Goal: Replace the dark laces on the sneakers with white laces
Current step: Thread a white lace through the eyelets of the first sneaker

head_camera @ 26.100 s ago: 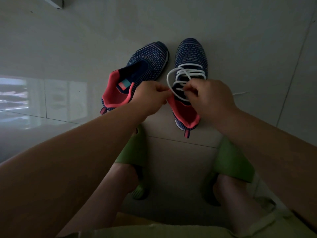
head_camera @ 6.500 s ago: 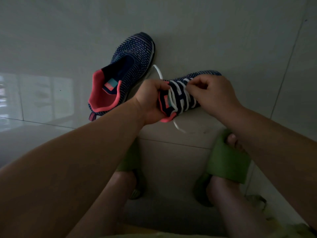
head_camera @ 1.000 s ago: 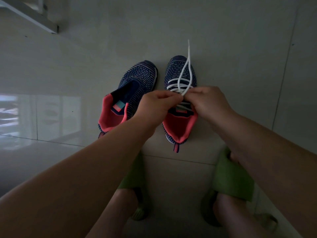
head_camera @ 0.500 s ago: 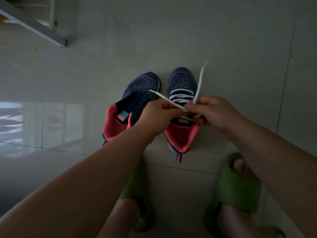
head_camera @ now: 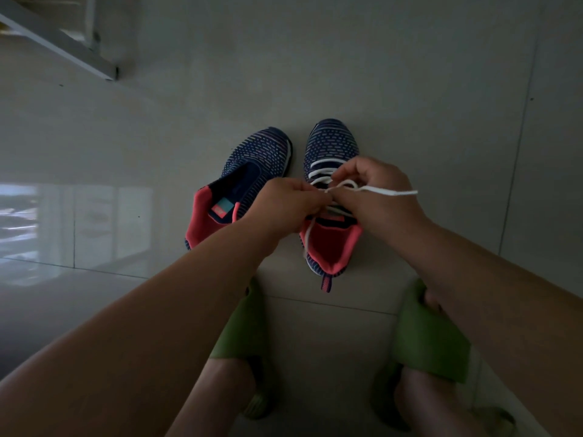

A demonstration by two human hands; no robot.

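At the far left the tiled floor shows a pale reflection of a window, and a light metal frame crosses the upper corner. Next comes the left sneaker, dark blue with a pink lining; it lies on the floor with no lace in it, neither dark nor white. Just beside it, the left hand has its fingers curled, and its grip pinches the white lace at the point where the two ends meet. The right sneaker stands upright next to the first one, toes pointing away, and white rows already cross its front. Above its tongue the right hand also closes its grip on the lace: a small loop stands between the two hands, one end runs out to the right over this hand, and the other end hangs down by the pink opening. Half a second ago the two ends were held apart and pointed up and away; now they are crossed and drawn low, close to the shoe. I think this means the lacing of the right sneaker is finished and the knot is being made, so about half of the task remains. Below, two green slippers are on the person's feet.
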